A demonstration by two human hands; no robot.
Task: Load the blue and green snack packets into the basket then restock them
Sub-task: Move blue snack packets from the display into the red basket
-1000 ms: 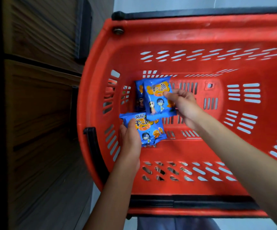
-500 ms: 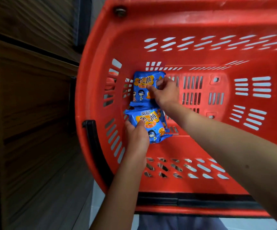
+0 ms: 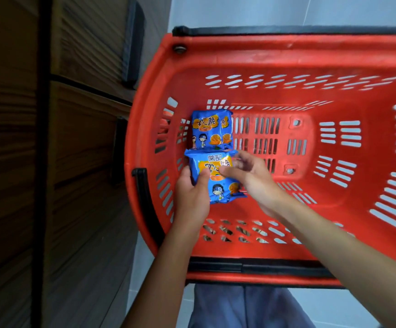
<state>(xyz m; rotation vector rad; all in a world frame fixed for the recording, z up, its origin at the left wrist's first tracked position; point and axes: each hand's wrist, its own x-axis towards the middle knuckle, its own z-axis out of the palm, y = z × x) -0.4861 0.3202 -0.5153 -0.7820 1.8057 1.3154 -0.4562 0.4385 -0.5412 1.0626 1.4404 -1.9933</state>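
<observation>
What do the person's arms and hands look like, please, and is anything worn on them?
The left forearm and right forearm are bare, no sleeves in view. The left hand and right hand wear no gloves; no ring, watch or bracelet shows, though the right fingers are blurred.

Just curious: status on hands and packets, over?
Left hand grips near blue packet. Right hand over it, grip unclear. Far blue packet flat in red basket. No obstruction.

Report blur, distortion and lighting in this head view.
Head view: the right hand has blur-smeared fingers, while the print on the far packet is sharp; the wide lens bows the basket rim; the wooden cabinet at left lies dim; the left hand gripping the near packet is crisp.
</observation>
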